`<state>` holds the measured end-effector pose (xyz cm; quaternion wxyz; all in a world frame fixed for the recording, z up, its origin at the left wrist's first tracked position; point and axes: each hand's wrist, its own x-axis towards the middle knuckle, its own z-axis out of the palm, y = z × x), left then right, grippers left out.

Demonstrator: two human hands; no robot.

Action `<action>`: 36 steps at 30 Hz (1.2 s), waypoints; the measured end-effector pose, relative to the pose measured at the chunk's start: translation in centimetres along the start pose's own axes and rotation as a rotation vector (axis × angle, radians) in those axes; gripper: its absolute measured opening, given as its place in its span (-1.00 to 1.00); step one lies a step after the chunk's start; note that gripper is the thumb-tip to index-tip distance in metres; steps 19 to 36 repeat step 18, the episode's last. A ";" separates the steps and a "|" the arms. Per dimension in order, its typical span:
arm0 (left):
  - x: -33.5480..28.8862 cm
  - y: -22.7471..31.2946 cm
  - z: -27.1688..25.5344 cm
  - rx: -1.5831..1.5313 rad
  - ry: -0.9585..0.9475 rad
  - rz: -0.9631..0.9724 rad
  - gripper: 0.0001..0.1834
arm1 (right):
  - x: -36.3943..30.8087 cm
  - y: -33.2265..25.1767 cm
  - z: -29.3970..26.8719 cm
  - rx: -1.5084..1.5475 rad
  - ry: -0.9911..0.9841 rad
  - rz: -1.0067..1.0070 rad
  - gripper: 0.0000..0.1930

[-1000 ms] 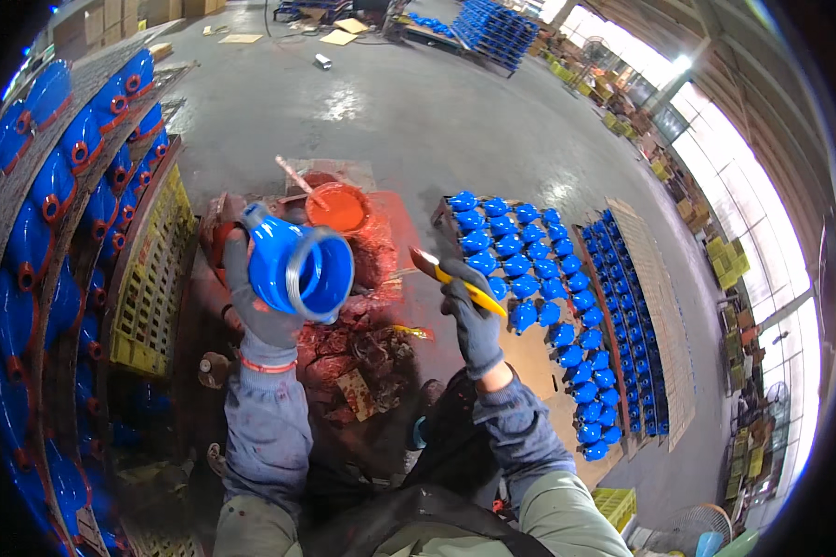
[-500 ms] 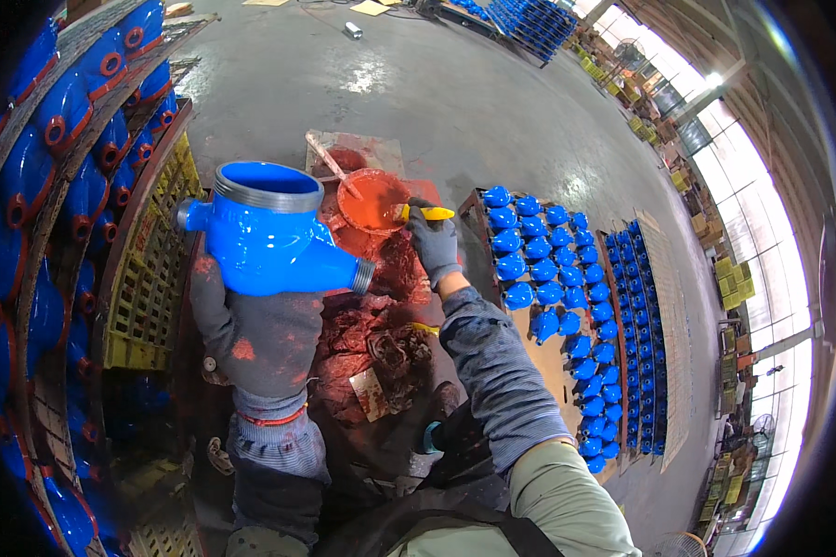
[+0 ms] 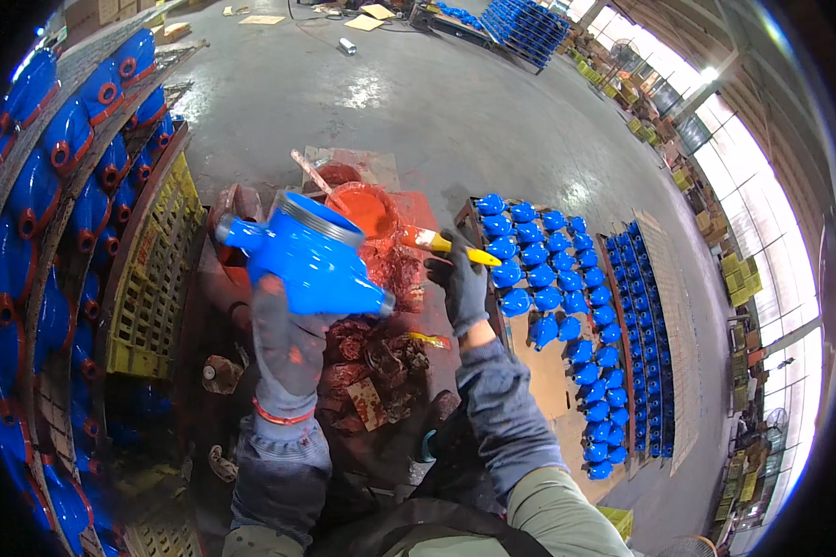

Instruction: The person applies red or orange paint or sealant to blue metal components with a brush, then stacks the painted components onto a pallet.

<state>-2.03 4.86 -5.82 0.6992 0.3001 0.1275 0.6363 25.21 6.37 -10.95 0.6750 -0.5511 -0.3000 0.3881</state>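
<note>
My gloved left hand (image 3: 283, 320) grips a glossy blue valve body (image 3: 311, 265) from below, its threaded round mouth tilted up and toward the right. Most of those fingers are hidden behind the casting. In my gloved right hand (image 3: 462, 283) is a paintbrush (image 3: 450, 247) with a yellow handle and red-coated bristles pointing left. The bristles are apart from the blue body, near a bucket of red paint (image 3: 370, 212) in which a stick (image 3: 316, 174) leans. A second brush with a yellow handle (image 3: 429, 341) lies on the red-stained bench below.
At the left stands a rack of blue castings with red-painted rims (image 3: 32, 181), beside a yellow plastic crate (image 3: 153, 269). To the right, a board carries several rows of small blue castings (image 3: 543, 249). Paint-soaked rags (image 3: 381, 362) lie in front of me.
The paintbrush has come out of the bucket, its red bristles now showing, and moved down and right. The blue valve body has shifted right and down, and its mouth tips more to the right.
</note>
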 end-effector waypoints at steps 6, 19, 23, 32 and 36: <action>-2.2 -1.5 4.5 0.729 -0.005 0.177 0.00 | -5.1 -6.7 1.0 0.508 -0.195 -0.040 -0.57; -2.5 -3.4 5.0 1.264 -0.384 0.506 0.04 | -11.5 -11.7 -0.7 -0.208 0.059 -0.900 -0.57; -2.5 -3.4 5.0 1.264 -0.384 0.506 0.04 | -11.5 -11.7 -0.7 -0.208 0.059 -0.900 -0.57; -2.5 -3.4 5.0 1.264 -0.384 0.506 0.04 | -11.5 -11.7 -0.7 -0.208 0.059 -0.900 -0.57; -2.5 -3.4 5.0 1.264 -0.384 0.506 0.04 | -11.5 -11.7 -0.7 -0.208 0.059 -0.900 -0.57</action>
